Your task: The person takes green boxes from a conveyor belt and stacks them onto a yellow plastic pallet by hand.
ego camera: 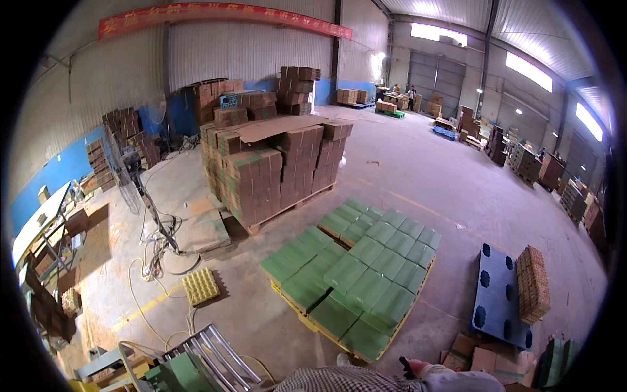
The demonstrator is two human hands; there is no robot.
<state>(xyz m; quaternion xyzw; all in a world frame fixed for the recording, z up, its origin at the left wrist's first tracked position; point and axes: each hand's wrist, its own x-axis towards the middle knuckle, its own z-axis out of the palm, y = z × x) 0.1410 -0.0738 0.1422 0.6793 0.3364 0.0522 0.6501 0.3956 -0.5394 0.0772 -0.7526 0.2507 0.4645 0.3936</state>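
Note:
My right hand (415,367) shows at the bottom edge, beside my checked clothing. A small dark thing lies at its fingers; whether they grip it is unclear. My left hand is out of view. Just beyond my right hand, green boxes (374,281) stand in uneven layers on a yellow pallet (313,327). At the lower left, a green box (179,375) rests by a metal roller conveyor (220,355). Egg trays (201,286) sit on the floor, left of the pallet.
A blue plastic pallet (494,294) lies at right, with stacked egg trays (533,284) at its edge. Flattened cardboard (482,360) is nearby. Ahead stands a wooden pallet of bundled cartons (254,181). A fan stand (159,215) has cables around it. People (411,98) are far off.

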